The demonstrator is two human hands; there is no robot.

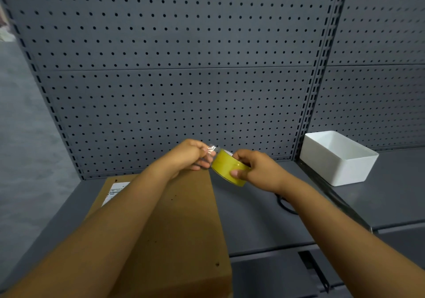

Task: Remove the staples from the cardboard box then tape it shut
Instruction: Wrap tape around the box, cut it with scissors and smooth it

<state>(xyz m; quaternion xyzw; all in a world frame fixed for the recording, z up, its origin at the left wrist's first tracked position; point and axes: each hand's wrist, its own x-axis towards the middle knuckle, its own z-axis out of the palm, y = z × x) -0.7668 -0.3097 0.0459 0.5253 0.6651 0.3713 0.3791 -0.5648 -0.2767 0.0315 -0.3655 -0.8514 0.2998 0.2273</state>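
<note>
A brown cardboard box (184, 224) lies flat on the grey shelf, with a white label (115, 193) near its far left corner. Both my forearms reach over it. My right hand (255, 171) grips a yellowish roll of clear tape (226, 166), held in the air above the box's far right corner. My left hand (190, 156) pinches the crumpled free end of the tape (210, 148) just left of the roll. A few small dark marks dot the box top.
A white plastic bin (338, 157) stands on the shelf at the right. A black looped object (285, 203) lies on the grey shelf (257, 224) under my right wrist. A grey pegboard wall (174, 79) rises behind.
</note>
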